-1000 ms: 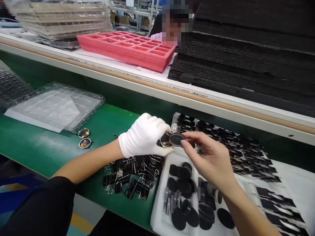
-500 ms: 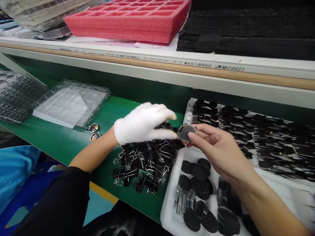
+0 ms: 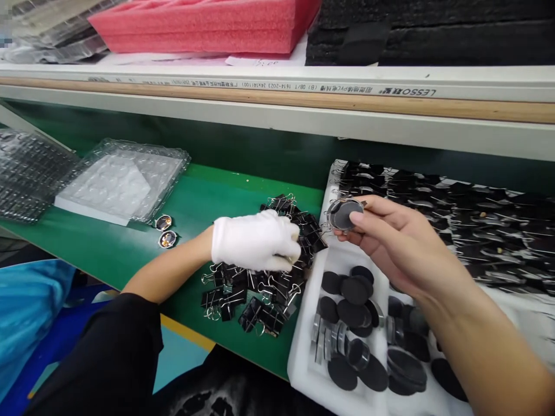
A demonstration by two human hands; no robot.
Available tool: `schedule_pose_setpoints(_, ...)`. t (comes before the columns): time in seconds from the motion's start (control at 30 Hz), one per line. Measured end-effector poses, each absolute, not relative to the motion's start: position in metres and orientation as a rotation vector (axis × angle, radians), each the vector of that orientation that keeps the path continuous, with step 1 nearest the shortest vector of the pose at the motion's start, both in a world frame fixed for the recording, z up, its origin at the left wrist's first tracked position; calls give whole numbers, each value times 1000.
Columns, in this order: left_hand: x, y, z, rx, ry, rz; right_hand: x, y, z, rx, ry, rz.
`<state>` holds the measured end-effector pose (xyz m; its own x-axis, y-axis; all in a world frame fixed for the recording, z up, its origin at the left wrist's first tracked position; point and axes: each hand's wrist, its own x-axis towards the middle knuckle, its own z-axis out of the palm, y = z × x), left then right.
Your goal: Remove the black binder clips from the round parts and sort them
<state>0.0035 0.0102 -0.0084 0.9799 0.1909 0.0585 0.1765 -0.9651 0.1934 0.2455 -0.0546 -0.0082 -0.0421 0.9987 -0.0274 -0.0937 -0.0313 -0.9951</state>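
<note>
My left hand (image 3: 258,240), in a white glove, is down on the pile of black binder clips (image 3: 273,315). Its fingers are curled together around a clip that they mostly hide. Bare, my right hand (image 3: 390,231) pinches a round metal-rimmed disc (image 3: 342,215) between thumb and fingers, its dark grey face toward me. The disc is held above the near-left corner of the clipped rows, beyond the white foam tray (image 3: 299,352). Loose black discs (image 3: 355,289) lie in that tray, some flat and some on edge.
Rows of clipped parts (image 3: 416,214) fill the right side. Two small round metal-rimmed parts (image 3: 167,238) lie on the green table (image 3: 208,190). Clear plastic trays (image 3: 165,167) stand at left. A shelf edge (image 3: 269,115) crosses above, carrying pink foam (image 3: 203,29) and black foam (image 3: 425,34).
My left hand has moved from beside the disc down onto the clips, its spread fingers now curled. My right hand has moved slightly right and up with the disc.
</note>
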Motion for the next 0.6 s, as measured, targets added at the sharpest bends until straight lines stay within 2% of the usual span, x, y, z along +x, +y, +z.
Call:
schedule_pose_setpoints(0.17, -13, 25, 16, 2663, 597, 514, 253, -58, -1, -1136, -1311, 1253)
schedule_pose_setpoints(0.23, -15, 27, 19, 2677, 630, 482, 255, -59, -2, -1154, -1365, 1228)
schedule_pose_setpoints(0.47, -8, 28, -2, 2941, 599, 24, 254, -59, -7, -1224, -1449, 1260)
schedule_pose_setpoints(0.6, -15, 33, 5, 2848, 523, 211, 255, -59, 0, -1279, -1550, 1319)
